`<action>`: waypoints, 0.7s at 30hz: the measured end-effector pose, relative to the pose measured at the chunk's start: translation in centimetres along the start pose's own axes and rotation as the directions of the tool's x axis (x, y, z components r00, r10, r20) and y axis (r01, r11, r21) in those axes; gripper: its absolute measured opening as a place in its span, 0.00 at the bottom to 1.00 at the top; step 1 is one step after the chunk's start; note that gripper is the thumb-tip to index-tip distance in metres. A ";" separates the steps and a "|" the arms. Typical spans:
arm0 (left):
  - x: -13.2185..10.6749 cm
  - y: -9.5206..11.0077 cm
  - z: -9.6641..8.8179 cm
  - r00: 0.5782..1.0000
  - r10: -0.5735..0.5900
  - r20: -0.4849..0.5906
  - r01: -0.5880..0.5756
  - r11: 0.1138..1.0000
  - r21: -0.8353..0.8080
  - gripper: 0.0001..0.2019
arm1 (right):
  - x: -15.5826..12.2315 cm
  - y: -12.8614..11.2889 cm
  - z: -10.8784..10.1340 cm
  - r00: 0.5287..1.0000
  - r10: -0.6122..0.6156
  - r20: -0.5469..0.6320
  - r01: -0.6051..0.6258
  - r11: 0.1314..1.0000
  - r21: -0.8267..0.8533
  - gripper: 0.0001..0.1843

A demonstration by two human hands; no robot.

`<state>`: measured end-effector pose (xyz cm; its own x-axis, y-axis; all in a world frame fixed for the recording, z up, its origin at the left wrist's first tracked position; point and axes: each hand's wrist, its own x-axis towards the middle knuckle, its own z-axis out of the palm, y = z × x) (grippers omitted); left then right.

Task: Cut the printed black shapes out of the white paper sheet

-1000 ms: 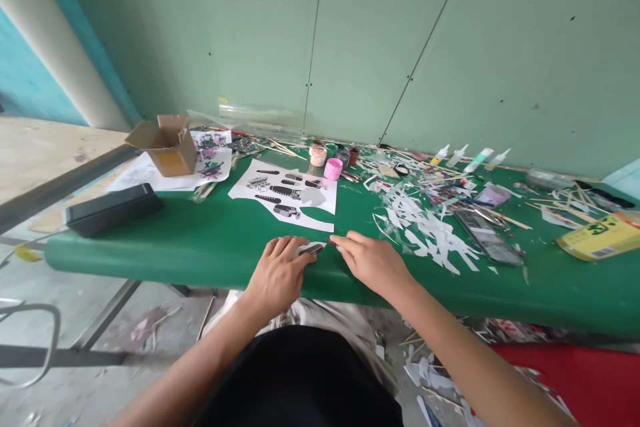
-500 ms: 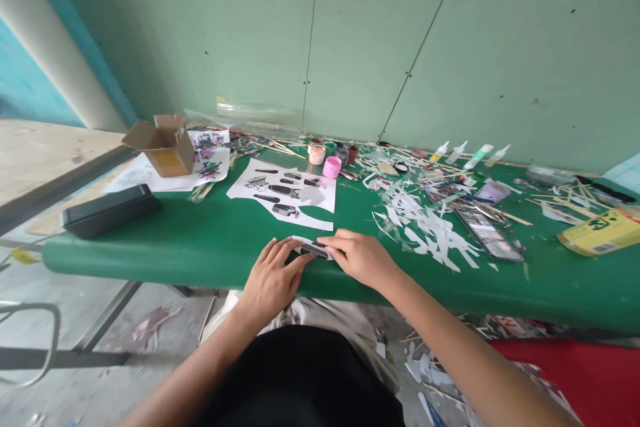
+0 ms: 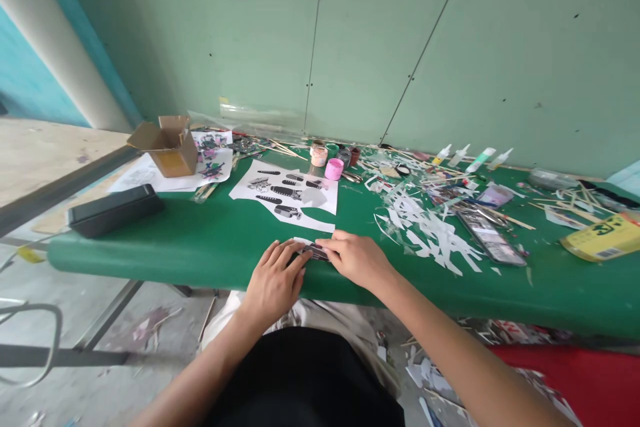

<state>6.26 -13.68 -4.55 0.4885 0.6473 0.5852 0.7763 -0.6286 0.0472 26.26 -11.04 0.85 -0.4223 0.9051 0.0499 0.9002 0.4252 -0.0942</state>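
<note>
A small piece of printed paper (image 3: 317,252) with dark shapes lies near the green table's front edge, partly covered by my fingers. My left hand (image 3: 276,277) rests palm down, its fingers stretched out and their tips on the piece's left end. From the other side, my right hand (image 3: 359,260) has thumb and forefinger closed on the right end. Whether a tool is in those fingers is hidden. Just beyond both hands is a larger white printed sheet (image 3: 245,188) with black and grey figures and a curved cut along its lower edge.
White paper scraps (image 3: 425,227) and a phone (image 3: 493,237) lie to the right, near a yellow pouch (image 3: 607,237). Paint jars (image 3: 334,169) and glue bottles (image 3: 481,160) stand at the back. A cardboard box (image 3: 173,153) and dark grey case (image 3: 117,209) are left.
The view has shifted slightly. My left fingers cover a little more of the printed paper piece; my right hand stays at its right end.
</note>
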 end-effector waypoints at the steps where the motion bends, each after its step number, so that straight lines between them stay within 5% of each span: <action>1: 0.0 0.0 0.0 1.000 -0.003 -0.001 0.003 1.000 -0.001 0.17 | 0.0 0.0 -0.1 1.000 -0.003 0.002 0.003 1.000 -0.011 0.21; 21: 0.0 0.0 0.0 1.000 -0.013 0.003 0.013 1.000 -0.013 0.16 | -0.8 -1.1 -1.0 0.993 -0.087 0.083 0.108 0.953 -0.284 0.22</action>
<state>6.28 -13.66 -4.58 0.4798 0.6565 0.5821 0.7772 -0.6259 0.0652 25.66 -12.22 1.87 -0.5068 0.8617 -0.0249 0.8425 0.5012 0.1975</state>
